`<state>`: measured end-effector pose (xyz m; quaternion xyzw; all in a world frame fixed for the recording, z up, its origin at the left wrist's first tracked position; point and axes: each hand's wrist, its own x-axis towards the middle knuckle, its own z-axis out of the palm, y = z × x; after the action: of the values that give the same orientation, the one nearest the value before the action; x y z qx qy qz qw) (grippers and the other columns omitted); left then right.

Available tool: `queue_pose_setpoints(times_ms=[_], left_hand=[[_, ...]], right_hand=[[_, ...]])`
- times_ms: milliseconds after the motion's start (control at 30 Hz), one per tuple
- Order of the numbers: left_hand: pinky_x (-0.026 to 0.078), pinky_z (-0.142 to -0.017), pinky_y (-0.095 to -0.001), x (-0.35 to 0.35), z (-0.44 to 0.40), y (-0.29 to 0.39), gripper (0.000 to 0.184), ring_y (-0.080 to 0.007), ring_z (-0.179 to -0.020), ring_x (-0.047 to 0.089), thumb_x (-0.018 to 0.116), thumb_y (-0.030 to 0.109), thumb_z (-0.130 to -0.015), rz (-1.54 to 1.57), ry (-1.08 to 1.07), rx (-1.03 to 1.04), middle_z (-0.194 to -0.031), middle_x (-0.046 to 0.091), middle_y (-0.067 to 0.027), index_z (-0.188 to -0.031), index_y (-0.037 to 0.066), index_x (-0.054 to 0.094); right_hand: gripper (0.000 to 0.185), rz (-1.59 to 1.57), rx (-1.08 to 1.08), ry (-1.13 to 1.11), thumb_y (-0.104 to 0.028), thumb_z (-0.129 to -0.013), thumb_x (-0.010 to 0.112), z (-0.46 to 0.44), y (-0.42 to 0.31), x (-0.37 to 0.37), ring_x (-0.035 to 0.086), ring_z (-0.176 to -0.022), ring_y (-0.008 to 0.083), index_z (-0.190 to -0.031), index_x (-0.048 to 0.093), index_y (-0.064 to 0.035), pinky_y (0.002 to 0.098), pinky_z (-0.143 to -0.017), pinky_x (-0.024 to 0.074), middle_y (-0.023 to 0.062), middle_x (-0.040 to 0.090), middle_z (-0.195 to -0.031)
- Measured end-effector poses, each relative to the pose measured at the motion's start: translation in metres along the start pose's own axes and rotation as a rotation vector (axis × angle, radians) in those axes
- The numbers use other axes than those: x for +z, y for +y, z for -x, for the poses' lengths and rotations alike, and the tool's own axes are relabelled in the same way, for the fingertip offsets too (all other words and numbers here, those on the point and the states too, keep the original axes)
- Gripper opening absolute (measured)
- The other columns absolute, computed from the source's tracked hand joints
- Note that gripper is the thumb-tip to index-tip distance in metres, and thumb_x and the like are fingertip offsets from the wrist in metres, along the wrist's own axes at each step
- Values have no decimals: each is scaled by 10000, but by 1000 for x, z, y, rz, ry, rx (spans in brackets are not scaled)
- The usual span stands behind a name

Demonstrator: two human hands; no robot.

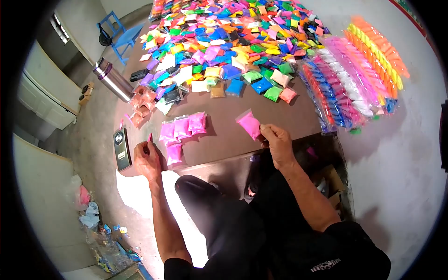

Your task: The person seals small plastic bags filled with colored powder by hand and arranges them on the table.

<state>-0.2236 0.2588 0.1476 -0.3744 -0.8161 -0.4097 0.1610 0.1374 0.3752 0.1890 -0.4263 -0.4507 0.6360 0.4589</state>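
The two hands are apart at the near edge of the table (pixel 224 142). The right hand (pixel 279 147) is clamped by thumb and fingers on a corner of a pink packet (pixel 249 124), probably so that its filled middle is left unsqueezed; whether the packet also touches the tabletop, I can't tell. The left hand (pixel 147 161) pinches a slim pink piece (pixel 150 137) (too small to name), between the phone (pixel 122 149) at the left edge and a cluster of pink packets (pixel 182 127). Those lie close together, likely to keep one colour separate from the mixed pile (pixel 224 35) towards the far edge. The right forearm slants inward, its fingers pointing left; the left forearm runs nearly straight forward, fingers curled.
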Motion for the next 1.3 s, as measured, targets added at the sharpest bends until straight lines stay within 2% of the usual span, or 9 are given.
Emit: queue_pose_setpoints(times_ms=[433, 500, 633, 667, 700, 733, 1000, 1067, 1300], left_hand=[[533, -753, -384, -15, -1, -6, 210, -283, -845, 665, 676, 179, -952, 205, -88, -53, -992, 689, -171, -987, -27, 701], [532, -782, -360, -27, 6, 3, 199, -235, -974, 630, 650, 166, -996, 176, 69, 194, -1092, 671, -155, -1041, -26, 680], [507, -824, -283, -70, 48, 84, 201, -166, -956, 609, 653, 145, -997, 336, -272, -183, -1089, 674, -105, -1113, -18, 665], [503, -819, -278, -60, 86, 112, 212, -154, -945, 606, 660, 140, -992, 586, -433, -251, -1085, 671, -87, -1130, -21, 662], [498, -814, -272, -57, 113, 133, 226, -141, -934, 604, 667, 136, -986, 820, -543, -325, -1081, 668, -68, -1147, -24, 659], [461, -732, -271, -44, 137, 138, 314, -116, -832, 578, 672, 255, -1000, 826, -536, -283, -959, 658, -38, -1149, -22, 668], [435, -660, -243, -36, 191, 159, 290, -88, -728, 523, 579, 252, -1067, 791, -692, -494, -816, 637, -2, -947, 1, 663], [452, -650, -274, -40, 192, 147, 215, -110, -722, 537, 619, 190, -1038, 441, -675, -205, -788, 636, -35, -945, -2, 645], [504, -609, -385, -24, 209, 139, 197, -316, -670, 613, 743, 91, -892, 152, -619, 396, -775, 619, -137, -834, 6, 574]], right_hand=[[215, 59, -28, -26, -213, -1028, 633, 24, 16, -10, 552, -745, 44, -973, 736, -33, 217, -678, 448, -30, 663, -836], [209, 35, -26, -42, -206, -1027, 634, 28, 24, -12, 539, -732, 37, -977, 737, -31, 215, -677, 441, -37, 656, -832], [215, -51, 20, -120, -207, -1030, 612, 46, 39, -2, 544, -712, 49, -956, 731, -44, 224, -650, 432, -43, 632, -799], [222, -68, 161, -153, -215, -1030, 615, 65, 40, 10, 555, -716, 60, -964, 726, -35, 236, -647, 444, -36, 634, -797], [213, -91, 59, -185, -206, -1003, 657, 69, 59, 17, 500, -669, 43, -920, 717, -19, 241, -586, 410, -69, 570, -749], [224, -109, 145, -192, -196, -1012, 642, 78, 57, 25, 521, -672, 47, -928, 714, -1, 243, -592, 430, -51, 587, -743], [235, 185, -7, -215, -198, -973, 674, 100, 87, 4, 654, -772, 181, -959, 688, 36, 334, -702, 524, 92, 692, -824], [299, 359, 8, -153, -263, -914, 724, 103, 82, -2, 699, -827, 309, -1027, 697, 13, 398, -743, 547, 181, 714, -910], [385, 346, -99, -160, -345, -902, 752, 112, 98, -1, 666, -815, 290, -975, 649, 18, 383, -735, 514, 192, 678, -912]])
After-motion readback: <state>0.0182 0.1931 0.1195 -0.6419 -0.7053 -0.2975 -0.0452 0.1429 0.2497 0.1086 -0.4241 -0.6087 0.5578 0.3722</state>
